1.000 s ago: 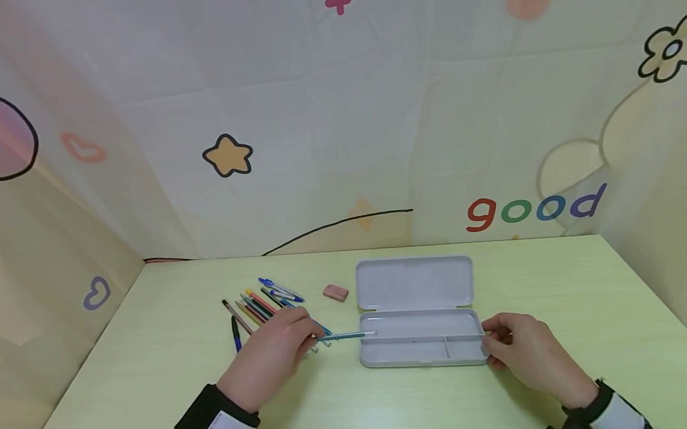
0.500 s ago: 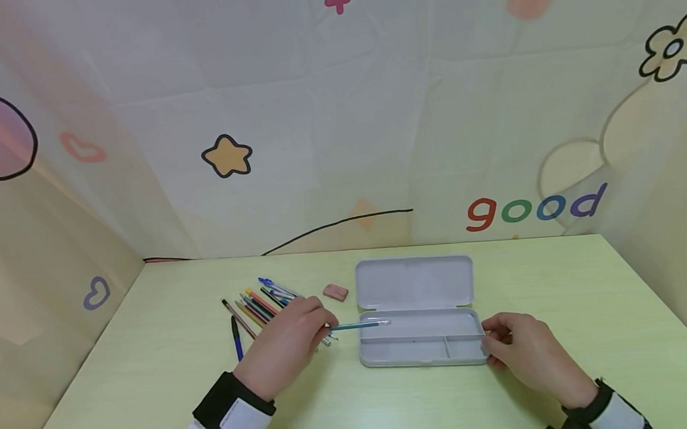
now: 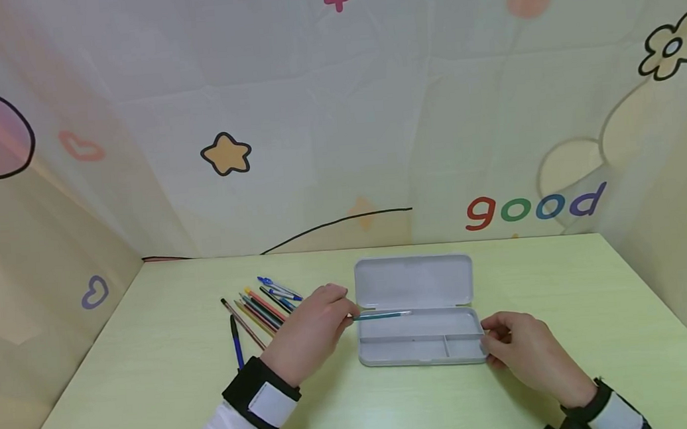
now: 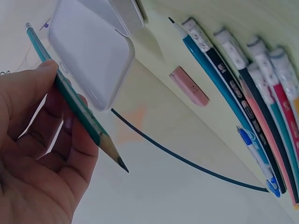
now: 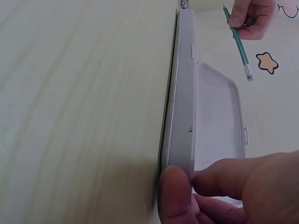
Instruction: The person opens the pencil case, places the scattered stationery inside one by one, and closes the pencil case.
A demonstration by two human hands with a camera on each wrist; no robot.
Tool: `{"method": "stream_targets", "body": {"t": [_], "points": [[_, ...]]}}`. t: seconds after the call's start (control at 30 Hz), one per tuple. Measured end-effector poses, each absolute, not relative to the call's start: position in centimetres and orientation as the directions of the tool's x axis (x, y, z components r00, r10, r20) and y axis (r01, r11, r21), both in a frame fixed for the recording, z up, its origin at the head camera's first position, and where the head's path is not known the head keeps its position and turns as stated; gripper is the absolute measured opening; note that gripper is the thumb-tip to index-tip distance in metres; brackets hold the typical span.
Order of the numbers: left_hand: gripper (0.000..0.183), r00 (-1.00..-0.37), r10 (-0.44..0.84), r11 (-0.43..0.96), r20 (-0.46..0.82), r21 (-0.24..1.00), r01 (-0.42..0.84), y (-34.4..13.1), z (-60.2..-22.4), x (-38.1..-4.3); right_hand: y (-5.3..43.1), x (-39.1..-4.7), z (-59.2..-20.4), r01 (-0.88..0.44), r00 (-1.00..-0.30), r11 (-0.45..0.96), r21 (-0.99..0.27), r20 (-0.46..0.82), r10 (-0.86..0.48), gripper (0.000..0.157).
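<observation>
My left hand [image 3: 312, 329] pinches a green pencil [image 3: 386, 315] between thumb and fingers. Its sharpened tip points away from the case, as the left wrist view shows [image 4: 110, 149], while the eraser-capped end reaches over the back compartment. Lid raised behind it, a pale grey pencil case [image 3: 404, 353] lies on the table with its compartments bare. At the case's front right corner, my right hand [image 3: 529, 354] grips the edge; in the right wrist view its thumb [image 5: 175, 191] presses against the case wall.
Several pencils [image 3: 260, 311] lie fanned out left of the case, with blue pens [image 3: 279, 289] behind and a dark-capped pen [image 3: 237, 341] at their left. A pink eraser [image 4: 189, 86] shows in the left wrist view. A printed curtain [image 3: 312, 110] stands behind the table.
My left hand has moved right and slightly back with the green pencil, bringing it from the case's left edge to over the back compartment. The right hand has stayed at the corner.
</observation>
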State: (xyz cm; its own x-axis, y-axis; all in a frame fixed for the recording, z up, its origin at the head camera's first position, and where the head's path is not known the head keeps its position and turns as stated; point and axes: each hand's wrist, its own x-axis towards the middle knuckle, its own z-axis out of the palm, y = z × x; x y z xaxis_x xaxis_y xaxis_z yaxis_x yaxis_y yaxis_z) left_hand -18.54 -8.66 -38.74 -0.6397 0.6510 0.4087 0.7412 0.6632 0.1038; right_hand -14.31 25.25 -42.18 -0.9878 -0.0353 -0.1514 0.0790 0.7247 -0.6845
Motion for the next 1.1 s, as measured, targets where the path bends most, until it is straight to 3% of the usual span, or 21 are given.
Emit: {"method": "stream_targets", "body": {"t": [0.33, 0.57, 0.8, 1.1], "points": [[0.013, -0.654, 0.651, 0.668, 0.386, 0.118, 0.735, -6.9, -39.5, -19.4, 25.1, -14.3, -42.0, 0.080, -0.988, 0.727, -0.682, -0.154, -0.035, 0.028], [0.011, -0.637, 0.683, 0.662, 0.357, 0.064, 0.746, -5.6, -39.7, -20.0, 25.0, -14.2, -41.8, 0.099, -0.985, 0.722, -0.684, -0.171, -0.028, 0.028], [0.011, -0.666, 0.672, 0.696, 0.323, 0.032, 0.718, -3.8, -39.8, -20.3, 25.1, -14.3, -41.8, 0.097, -0.985, 0.721, -0.686, -0.169, -0.029, 0.028], [0.010, -0.652, 0.688, 0.669, 0.319, 0.071, 0.740, -2.0, -40.6, -21.0, 25.1, -14.5, -41.9, 0.104, -0.984, 0.722, -0.684, -0.176, -0.026, 0.029]]}}
